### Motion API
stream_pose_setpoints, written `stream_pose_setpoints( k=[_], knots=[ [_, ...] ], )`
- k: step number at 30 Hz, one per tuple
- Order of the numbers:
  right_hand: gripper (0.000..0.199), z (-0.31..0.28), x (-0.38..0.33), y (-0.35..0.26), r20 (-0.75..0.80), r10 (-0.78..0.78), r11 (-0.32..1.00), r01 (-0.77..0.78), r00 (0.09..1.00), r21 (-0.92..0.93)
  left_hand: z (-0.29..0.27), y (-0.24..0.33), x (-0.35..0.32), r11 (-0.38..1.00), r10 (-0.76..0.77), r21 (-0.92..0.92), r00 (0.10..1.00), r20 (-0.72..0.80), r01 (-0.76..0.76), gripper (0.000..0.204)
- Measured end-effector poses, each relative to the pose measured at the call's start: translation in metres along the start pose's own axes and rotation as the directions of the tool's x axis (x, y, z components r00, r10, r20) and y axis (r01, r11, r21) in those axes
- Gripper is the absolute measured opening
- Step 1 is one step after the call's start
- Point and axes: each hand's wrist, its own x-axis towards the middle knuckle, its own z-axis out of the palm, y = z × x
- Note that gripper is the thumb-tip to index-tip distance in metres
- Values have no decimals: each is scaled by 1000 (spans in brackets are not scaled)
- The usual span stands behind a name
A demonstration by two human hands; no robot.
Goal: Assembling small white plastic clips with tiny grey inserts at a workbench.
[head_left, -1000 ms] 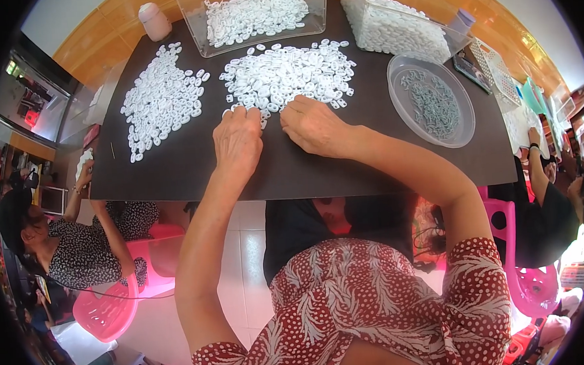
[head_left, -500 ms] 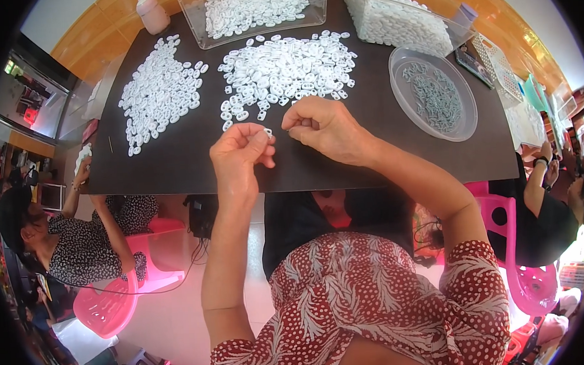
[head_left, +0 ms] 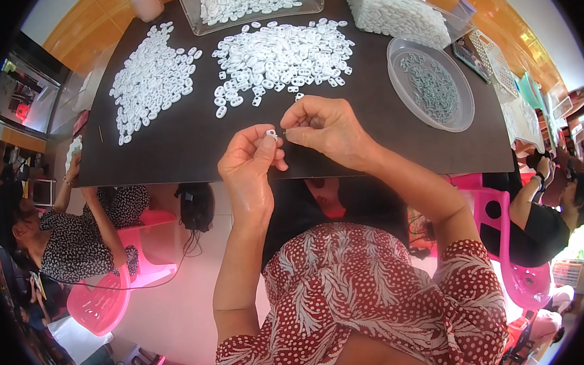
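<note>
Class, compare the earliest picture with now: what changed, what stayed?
The left hand and right hand have drawn back from the middle pile toward the table's near edge. The left now pinches a small white piece; whether the right holds anything is unclear. The pile at left and round dish stayed in place.

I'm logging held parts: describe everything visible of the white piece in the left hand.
The white piece is small and looks like plastic, with a dark-looking opening in its exposed part. The left hand pinches it between thumb and finger, partly covering it, so its full outline cannot be told. It is held over the dark table, the right hand close by, apparently not touching it.
</note>
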Motion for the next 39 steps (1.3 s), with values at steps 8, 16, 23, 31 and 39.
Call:
stream_pose_setpoints(
  k=[8,16,23,31,39],
  knots=[
    [9,9,-3,3,-49,-52,998,54,997,45,0,-4,-8,1000,21,12,1000,1,-21,7],
    [9,10,-4,4,-25,-54,998,55,998,28,-2,-5,-10,999,27,21,1000,-5,-27,6],
    [14,9,-5,4,26,17,1000,-17,1000,-6,-4,-8,-12,998,46,36,999,0,-46,6],
    [11,12,-7,5,12,-15,1000,15,1000,-5,-4,-10,-14,997,50,56,999,15,-51,6],
    [9,20,-6,5,-6,-22,999,23,1000,31,-2,-18,-22,980,154,136,986,-70,-143,7]
  ],
)
